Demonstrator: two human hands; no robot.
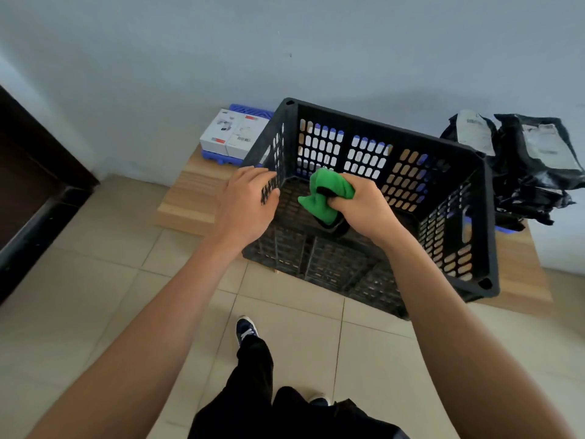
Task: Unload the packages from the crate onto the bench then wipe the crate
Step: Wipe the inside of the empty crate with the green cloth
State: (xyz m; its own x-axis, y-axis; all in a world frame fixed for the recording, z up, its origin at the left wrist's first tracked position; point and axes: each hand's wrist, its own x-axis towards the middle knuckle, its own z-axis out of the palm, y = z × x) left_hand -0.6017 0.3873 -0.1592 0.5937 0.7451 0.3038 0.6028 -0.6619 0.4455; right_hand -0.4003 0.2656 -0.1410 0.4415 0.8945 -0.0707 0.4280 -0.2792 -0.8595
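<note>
Gripping a green cloth (329,193) inside the black crate (456,217), the right hand (364,204) bunches it — left hand (248,201) at nine o'clock, fingers curled over the crate's rim.

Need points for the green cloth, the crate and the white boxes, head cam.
green cloth (319,198): head view, on the bunched fabric beside the right hand.
crate (361,117): head view, on the far top rim.
white boxes (231,131): head view, on the top face, left of the crate.
</note>
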